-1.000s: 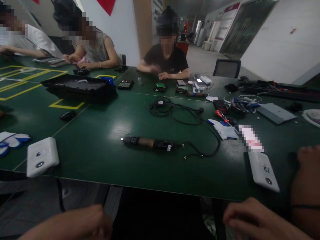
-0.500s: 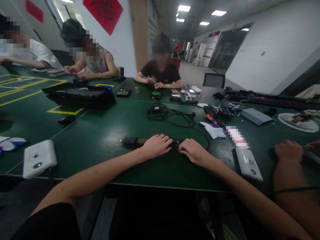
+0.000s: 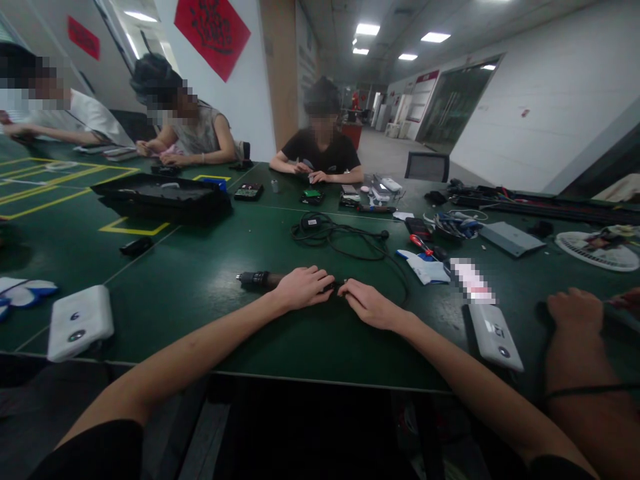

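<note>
A dark, cylindrical electric screwdriver (image 3: 255,279) lies on the green table with its tip pointing left. My left hand (image 3: 304,289) is closed over the rear part of its body. At the screwdriver's tail, my right hand (image 3: 369,304) pinches the end of a thin black cable (image 3: 404,277); my fingers hide most of that joint, so I cannot tell whether the cable end is inside the tool. The cable curves back to a coil with a black power adapter (image 3: 313,223) beyond my hands.
White devices stand at the left (image 3: 83,323) and lie at the right (image 3: 497,337). Blue-white gloves (image 3: 427,268) and a red-handled screwdriver (image 3: 420,244) lie right of the coil. A black tray (image 3: 165,200) sits back left. Another person's arm (image 3: 575,327) rests at right; others sit opposite.
My right hand has moved left with the cable end, closer to my left hand and the electric screwdriver's tail. My left hand keeps its grip on the tool.
</note>
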### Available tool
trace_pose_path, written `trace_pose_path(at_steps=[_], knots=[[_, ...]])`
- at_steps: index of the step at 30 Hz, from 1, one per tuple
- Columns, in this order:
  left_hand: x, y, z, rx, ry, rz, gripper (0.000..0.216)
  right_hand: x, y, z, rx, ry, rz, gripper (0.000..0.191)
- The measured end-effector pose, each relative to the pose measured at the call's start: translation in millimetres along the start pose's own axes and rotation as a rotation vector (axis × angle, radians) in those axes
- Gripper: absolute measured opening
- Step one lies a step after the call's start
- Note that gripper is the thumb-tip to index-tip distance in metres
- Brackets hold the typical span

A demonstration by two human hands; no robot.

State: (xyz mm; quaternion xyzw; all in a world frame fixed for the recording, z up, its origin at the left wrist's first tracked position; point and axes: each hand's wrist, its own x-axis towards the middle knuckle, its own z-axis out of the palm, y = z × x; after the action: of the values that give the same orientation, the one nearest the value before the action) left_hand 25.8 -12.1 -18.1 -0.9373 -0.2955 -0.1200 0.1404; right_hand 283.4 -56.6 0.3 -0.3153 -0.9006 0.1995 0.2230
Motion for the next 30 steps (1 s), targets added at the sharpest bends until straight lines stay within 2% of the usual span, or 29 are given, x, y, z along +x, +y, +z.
trace_pose_path(at_steps=[7,10,13,15,26,30], knots=[[1.3,-1.5,3.5,-0.034,0.018,-0.003,0.033,-9.1,15.4,7.0,-0.009,0.063,0.070,0.044],[0.0,-0.8,4.7,-0.031,0.024,-0.009,0.033,-7.7,22.5,6.4,0.031,0.110,0.115,0.036],[-0.7,0.0,4.4,-0.025,0.024,-0.012,0.034,-2.4,27.5,4.0,-0.092,0.116,0.085,0.022],[-0.6,0.0,3.8,-0.025,0.022,-0.009,0.034,1.4,29.6,3.0,-0.169,0.110,0.058,0.019],[2.1,8.8,1.0,0.015,0.066,-0.032,0.034,0.1,23.7,8.6,-0.136,0.098,0.052,0.026],[2.6,15.1,3.2,-0.025,0.071,-0.081,0.035,-3.8,23.6,6.8,-0.019,0.140,0.138,0.034]])
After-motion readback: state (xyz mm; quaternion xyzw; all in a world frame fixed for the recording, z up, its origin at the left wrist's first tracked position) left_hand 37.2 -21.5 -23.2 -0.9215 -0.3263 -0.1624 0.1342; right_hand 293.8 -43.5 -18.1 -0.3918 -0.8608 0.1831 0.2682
